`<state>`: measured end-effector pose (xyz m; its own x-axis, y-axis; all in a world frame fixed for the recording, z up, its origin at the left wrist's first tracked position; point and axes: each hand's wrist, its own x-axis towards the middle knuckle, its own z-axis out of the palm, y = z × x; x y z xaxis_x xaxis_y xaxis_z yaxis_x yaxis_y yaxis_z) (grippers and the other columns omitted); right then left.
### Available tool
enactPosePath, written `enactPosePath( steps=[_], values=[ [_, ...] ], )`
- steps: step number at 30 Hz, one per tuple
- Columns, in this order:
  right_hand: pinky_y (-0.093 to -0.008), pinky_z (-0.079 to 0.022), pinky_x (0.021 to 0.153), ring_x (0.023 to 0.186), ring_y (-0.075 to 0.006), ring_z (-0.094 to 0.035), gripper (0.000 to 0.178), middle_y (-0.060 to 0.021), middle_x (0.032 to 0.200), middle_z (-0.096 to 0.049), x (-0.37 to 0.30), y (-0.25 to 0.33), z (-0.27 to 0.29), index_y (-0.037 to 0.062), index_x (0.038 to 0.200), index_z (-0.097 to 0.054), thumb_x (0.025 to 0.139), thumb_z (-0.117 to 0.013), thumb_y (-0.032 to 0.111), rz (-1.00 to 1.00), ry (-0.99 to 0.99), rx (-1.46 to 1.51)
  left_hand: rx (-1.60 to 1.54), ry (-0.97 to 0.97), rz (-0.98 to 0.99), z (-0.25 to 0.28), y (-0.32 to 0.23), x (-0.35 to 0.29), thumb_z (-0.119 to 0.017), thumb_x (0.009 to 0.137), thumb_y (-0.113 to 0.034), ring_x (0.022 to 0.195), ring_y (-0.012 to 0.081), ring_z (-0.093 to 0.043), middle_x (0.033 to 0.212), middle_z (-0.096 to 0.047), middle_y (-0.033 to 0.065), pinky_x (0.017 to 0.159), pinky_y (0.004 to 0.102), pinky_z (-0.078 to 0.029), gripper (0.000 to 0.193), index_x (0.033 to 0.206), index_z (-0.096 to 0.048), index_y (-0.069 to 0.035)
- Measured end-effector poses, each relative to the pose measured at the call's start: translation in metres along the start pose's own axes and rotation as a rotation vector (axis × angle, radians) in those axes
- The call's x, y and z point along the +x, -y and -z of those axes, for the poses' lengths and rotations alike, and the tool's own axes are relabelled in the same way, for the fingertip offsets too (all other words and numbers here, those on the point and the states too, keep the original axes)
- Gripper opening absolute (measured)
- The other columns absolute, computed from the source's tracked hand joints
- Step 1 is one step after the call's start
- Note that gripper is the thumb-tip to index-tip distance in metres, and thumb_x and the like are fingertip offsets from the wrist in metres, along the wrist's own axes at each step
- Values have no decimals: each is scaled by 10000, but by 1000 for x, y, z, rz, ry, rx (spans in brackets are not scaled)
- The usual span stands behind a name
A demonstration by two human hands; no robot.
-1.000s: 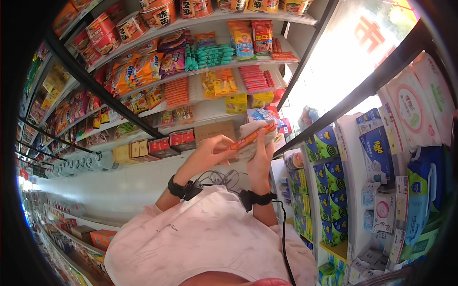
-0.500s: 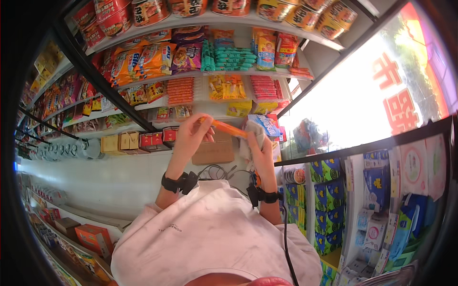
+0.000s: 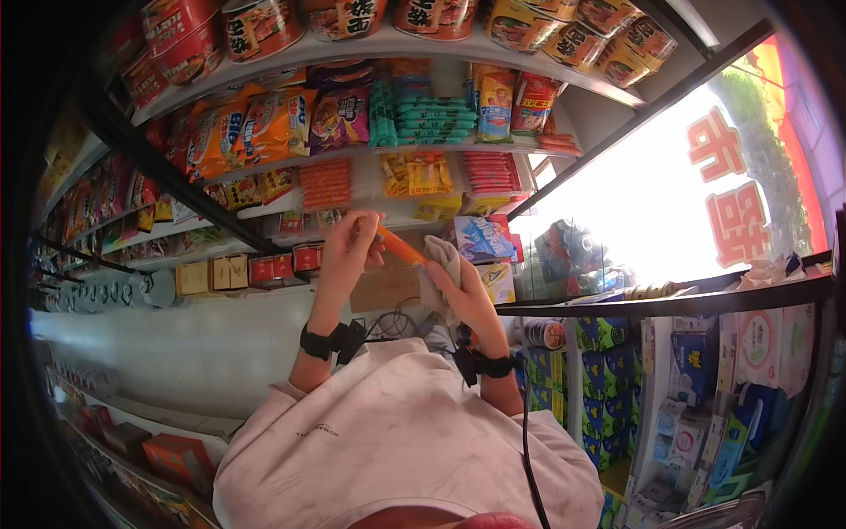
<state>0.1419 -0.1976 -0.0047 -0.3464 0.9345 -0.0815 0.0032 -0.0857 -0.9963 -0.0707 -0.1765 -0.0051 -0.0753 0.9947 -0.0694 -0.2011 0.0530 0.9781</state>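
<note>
An orange stick-shaped packet (image 3: 401,245) is held slanting in front of my chest, its upper end at the left. My left hand (image 3: 352,245) pinches that upper end between thumb and fingers. At the lower right end, my right hand (image 3: 467,295) is closed around a bunched grey cloth (image 3: 442,254), which touches the packet. Part of the cloth hangs below the right fingers, and that end of the packet is partly covered.
Ahead, shelves hold orange snack bags (image 3: 220,137), green stick packs (image 3: 436,119), red stick packs (image 3: 326,183) and yellow packets (image 3: 417,174). Instant noodle tubs (image 3: 436,16) line the top shelf. A cardboard box (image 3: 385,289) sits behind my hands. Tissue packs (image 3: 608,379) fill the right shelf.
My right hand has moved left and lower along the packet with the cloth, and the packet now slants more steeply. My left hand keeps its hold. The view has shifted slightly.
</note>
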Motion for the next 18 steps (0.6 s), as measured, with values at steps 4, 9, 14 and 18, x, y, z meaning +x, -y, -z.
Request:
enactPosePath(
  steps=[4, 9, 14, 18],
  values=[
    [-232, -429, 930, 1031, -73, -513, 455, -51, 1163, -600, 15, -13, 27, -16, 1394, -466, 999, -579, 180, 75, -37, -129, 97, 21, -6, -20, 12, 23, -554, 1023, -310, 631, 70, -589, 778, -599, 14, 537, 220, -475, 325, 1119, -637, -10],
    [-300, -495, 819, 874, -178, -620, 447, -67, 983, -643, 35, 7, 58, -14, 1329, -491, 974, -617, 226, -42, 112, -72, 227, 189, 15, -59, 20, 63, -552, 1025, -314, 642, 56, -568, 829, -617, 6, 551, 206, -460, 352, 1176, -623, -4],
    [-403, -502, 721, 775, -328, -651, 369, -222, 887, -652, 75, -3, 113, -29, 1151, -530, 941, -646, 252, 259, -156, -229, 272, 230, -95, -109, 32, 115, -533, 1033, -331, 624, 60, -583, 818, -648, 12, 546, 217, -465, 368, 1184, -619, -6],
    [-414, -489, 723, 824, -486, -566, 338, -265, 877, -624, 93, -9, 172, -20, 1061, -532, 880, -693, 216, 297, -163, -370, 267, 88, -180, -140, 35, 171, -534, 1033, -327, 599, 74, -593, 773, -629, 29, 531, 242, -471, 342, 1110, -611, -3]
  ],
)
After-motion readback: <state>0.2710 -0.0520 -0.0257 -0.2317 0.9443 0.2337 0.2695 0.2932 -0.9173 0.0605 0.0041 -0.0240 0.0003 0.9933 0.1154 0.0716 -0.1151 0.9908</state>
